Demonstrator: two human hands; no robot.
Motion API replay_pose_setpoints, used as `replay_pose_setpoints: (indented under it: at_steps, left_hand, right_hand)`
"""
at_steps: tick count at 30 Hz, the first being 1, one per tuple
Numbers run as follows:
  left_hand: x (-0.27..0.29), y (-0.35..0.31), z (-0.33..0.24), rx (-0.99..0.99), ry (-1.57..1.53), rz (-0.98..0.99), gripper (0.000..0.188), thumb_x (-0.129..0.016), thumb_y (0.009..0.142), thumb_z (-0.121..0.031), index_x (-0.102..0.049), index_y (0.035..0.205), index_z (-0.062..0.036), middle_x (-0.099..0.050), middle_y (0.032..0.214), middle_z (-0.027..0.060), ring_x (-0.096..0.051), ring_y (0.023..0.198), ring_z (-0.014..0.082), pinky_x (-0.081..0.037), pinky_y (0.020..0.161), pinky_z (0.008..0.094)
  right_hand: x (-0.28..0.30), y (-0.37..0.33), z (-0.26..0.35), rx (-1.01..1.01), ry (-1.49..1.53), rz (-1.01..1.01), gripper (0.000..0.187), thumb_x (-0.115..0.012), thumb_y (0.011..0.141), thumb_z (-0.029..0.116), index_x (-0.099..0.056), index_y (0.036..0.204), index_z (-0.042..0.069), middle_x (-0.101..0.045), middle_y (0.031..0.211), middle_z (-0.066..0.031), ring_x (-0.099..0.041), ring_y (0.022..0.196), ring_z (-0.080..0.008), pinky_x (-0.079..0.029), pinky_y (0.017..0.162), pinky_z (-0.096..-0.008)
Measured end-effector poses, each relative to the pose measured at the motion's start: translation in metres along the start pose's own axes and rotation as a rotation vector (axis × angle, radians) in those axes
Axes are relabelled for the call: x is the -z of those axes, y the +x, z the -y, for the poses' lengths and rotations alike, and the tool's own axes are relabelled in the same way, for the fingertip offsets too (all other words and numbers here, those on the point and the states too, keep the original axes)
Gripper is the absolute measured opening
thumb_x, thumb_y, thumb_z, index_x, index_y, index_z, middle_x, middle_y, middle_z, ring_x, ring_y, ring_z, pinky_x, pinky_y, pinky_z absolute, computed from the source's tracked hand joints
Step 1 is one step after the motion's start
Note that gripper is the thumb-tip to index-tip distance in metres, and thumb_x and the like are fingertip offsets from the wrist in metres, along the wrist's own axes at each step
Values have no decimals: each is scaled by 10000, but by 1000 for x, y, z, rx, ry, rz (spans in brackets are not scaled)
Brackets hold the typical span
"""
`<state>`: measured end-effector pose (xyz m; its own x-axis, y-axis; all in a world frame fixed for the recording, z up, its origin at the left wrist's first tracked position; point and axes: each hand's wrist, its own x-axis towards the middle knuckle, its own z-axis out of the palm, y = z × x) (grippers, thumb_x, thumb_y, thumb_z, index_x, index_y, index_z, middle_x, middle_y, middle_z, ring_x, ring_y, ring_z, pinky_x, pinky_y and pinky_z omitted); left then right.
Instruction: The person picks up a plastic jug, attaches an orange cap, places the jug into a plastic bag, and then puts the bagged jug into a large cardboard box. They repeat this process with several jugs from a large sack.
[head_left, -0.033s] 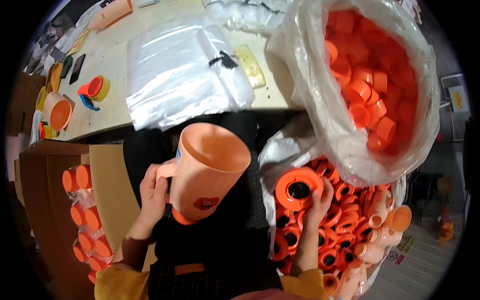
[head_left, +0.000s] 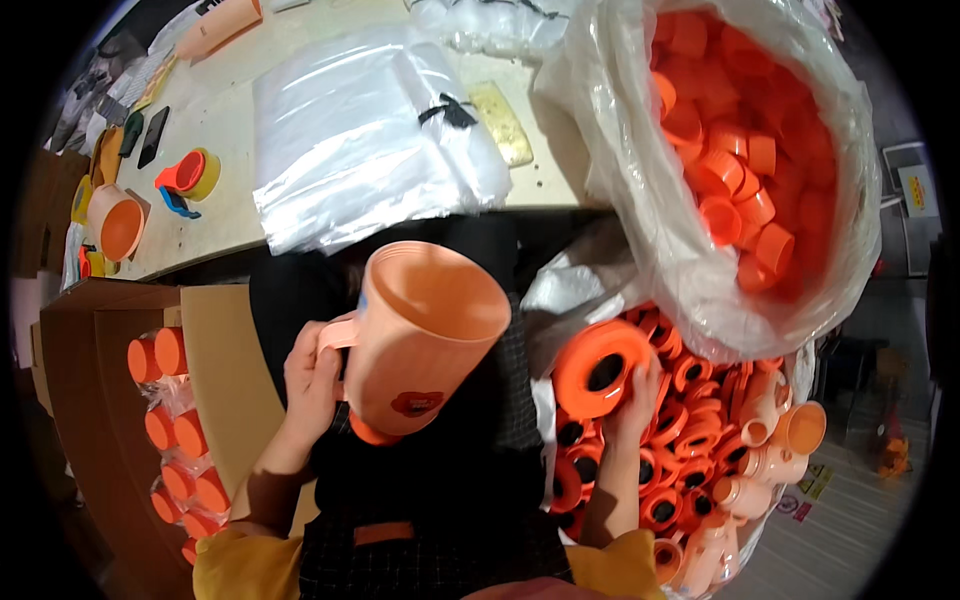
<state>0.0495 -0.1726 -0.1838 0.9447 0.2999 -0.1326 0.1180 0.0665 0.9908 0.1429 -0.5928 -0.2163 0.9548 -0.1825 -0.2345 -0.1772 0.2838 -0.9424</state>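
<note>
My left hand [head_left: 313, 378] is closed round the handle of a peach plastic mug [head_left: 425, 345]. The mug leans over my lap, its wide open mouth up and to the right, with a dark red emblem low on its side. An orange piece [head_left: 374, 430] shows at its lower end. At my right, my right hand [head_left: 636, 402] grips the edge of an orange ring-shaped lid [head_left: 574, 385] with a dark hole in its middle. The lid is held over a heap of similar orange lids [head_left: 697, 435]; some of my fingers are hidden behind it.
A clear bag [head_left: 610, 150] of orange caps [head_left: 770, 245] stands at the far right. Peach bottles [head_left: 740, 500] lie beside the lid heap. On the table [head_left: 235, 110] are plastic sheets [head_left: 350, 140] and a phone [head_left: 153, 137]. An open carton [head_left: 215, 390] at left holds orange-topped items [head_left: 171, 350].
The orange lid in my right hand has turned, so a smoother, wider ring face shows. The mug has shifted slightly right with my left hand still on its handle.
</note>
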Motion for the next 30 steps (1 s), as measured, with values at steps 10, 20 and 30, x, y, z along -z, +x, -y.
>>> replay_pose_setpoints:
  at_steps: [10,20,30]
  left_hand:
    - [2,-21,5,-206,108,56,300,-563,1072,-227,-602,1230,26,-649,1372,208,-689,1167,285,-539,979,368]
    - [-1,-13,-2,-111,105,283,435,-577,1046,-217,-554,1405,28,-673,1323,169,-657,1175,208,-509,1013,347]
    - [9,-12,10,-28,86,290,455,-575,1061,-286,-563,1407,9,-679,1288,162,-677,1123,214,-522,990,342]
  right_hand:
    - [-97,-24,-84,842,-1082,407,684,-747,861,282,-512,1421,-34,-578,1154,-204,-556,1071,-391,-439,1011,-479]
    - [-173,3,43,749,-673,918,580,-763,870,385,-667,1303,11,-621,934,-126,-601,862,-292,-488,775,-380]
    - [-162,-20,24,720,-712,1009,586,-718,918,411,-656,1309,-21,-596,921,-120,-561,839,-284,-469,775,-388]
